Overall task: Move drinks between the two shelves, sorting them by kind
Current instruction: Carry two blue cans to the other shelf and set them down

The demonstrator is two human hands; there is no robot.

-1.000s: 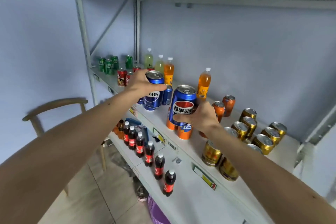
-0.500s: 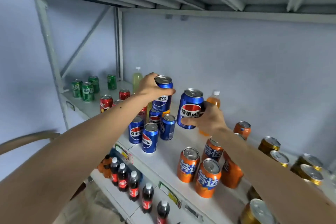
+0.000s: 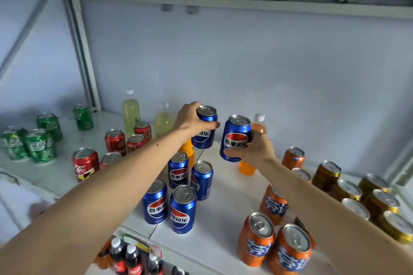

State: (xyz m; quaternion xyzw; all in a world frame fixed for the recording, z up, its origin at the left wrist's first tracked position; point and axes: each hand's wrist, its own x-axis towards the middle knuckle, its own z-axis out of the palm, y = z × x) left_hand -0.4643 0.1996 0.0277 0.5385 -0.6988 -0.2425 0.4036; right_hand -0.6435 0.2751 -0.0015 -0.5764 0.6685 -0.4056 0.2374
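My left hand [image 3: 190, 118] grips a blue Pepsi can [image 3: 205, 128] from its left side and holds it above the white shelf [image 3: 225, 214]. My right hand [image 3: 254, 150] grips a second blue Pepsi can [image 3: 235, 137] from the right, also in the air, just to the right of the first. Below them several blue Pepsi cans [image 3: 182, 209] stand grouped on the shelf. Both held cans are upright.
Green cans [image 3: 40, 144] stand at far left, red cola cans [image 3: 86, 163] beside them, pale and orange bottles [image 3: 130, 113] at the back. Orange cans [image 3: 256, 238] stand front right, gold cans [image 3: 347, 190] far right. Cola bottles [image 3: 133, 259] fill the lower shelf. A shelf board hangs overhead.
Both hands have carried their Pepsi cans farther back over the shelf, above the standing blue cans. The camera has moved closer and tilted up.
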